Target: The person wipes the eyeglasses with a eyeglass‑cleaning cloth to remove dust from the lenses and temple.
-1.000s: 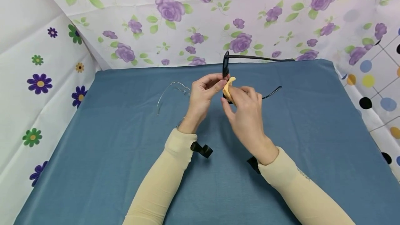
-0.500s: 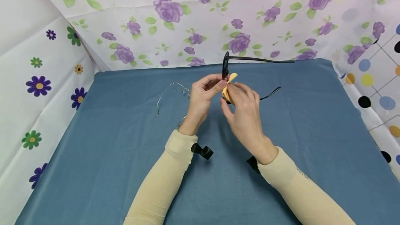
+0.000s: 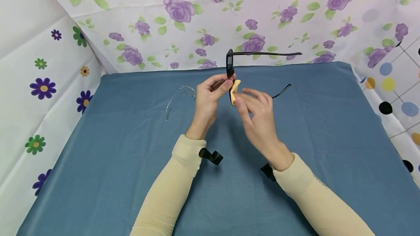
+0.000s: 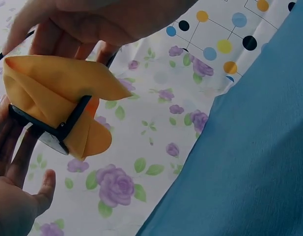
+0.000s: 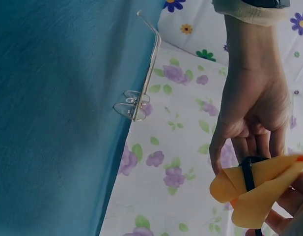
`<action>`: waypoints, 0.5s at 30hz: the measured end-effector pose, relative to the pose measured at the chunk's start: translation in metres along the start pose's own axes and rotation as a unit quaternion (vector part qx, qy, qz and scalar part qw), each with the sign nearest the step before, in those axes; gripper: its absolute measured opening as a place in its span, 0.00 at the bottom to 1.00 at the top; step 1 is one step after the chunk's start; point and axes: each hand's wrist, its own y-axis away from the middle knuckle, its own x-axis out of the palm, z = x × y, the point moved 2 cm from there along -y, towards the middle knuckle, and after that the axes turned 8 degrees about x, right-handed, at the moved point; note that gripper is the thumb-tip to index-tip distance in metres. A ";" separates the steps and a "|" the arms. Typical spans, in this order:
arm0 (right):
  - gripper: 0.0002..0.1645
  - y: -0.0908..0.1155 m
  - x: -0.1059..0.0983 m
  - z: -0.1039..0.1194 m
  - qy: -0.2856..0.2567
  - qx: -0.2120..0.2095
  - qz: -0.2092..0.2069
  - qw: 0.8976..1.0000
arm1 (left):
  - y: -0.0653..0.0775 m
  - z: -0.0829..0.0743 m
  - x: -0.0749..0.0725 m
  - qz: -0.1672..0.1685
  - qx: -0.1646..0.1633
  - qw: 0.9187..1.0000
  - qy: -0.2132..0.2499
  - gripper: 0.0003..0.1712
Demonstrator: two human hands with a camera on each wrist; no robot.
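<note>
My left hand (image 3: 207,97) grips a pair of black-framed glasses (image 3: 230,65) by the front, between thumb and fingers. The glasses are held on end, with both temples spread toward the right. With my right hand (image 3: 260,114) I hold a yellow cloth (image 3: 234,92) against the lower lens. In the left wrist view the cloth (image 4: 53,81) is folded over the frame, hiding most of that lens. The right wrist view shows the cloth (image 5: 254,196) wrapped on both sides of a dark rim; some right fingertips are hidden behind it.
Thin wire-framed glasses (image 3: 170,105) lie on the blue tablecloth (image 3: 131,163) left of my left hand, partly hidden by it. Flowered sheets (image 3: 137,6) hang behind and at the left, a dotted one (image 3: 398,94) at the right. Black straps (image 3: 211,156) hang at both wrists.
The black glasses have shifted a little up and left with my left hand. The cloth and my right fingers have moved slightly on the lower lens, leaving more of its rim visible.
</note>
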 end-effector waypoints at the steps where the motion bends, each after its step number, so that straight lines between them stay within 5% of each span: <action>1: 0.28 -0.001 -0.001 -0.001 -0.011 0.008 0.004 1.000 | 0.000 0.000 0.000 -0.001 0.000 1.000 -0.002 0.07; 8: 0.13 -0.003 -0.003 -0.003 -0.002 0.069 0.000 0.998 | 0.001 0.003 0.005 0.003 0.012 1.000 -0.027 0.06; 15: 0.10 -0.001 0.002 -0.003 0.086 0.008 -0.057 0.995 | 0.007 0.004 0.012 0.021 0.032 0.999 -0.037 0.08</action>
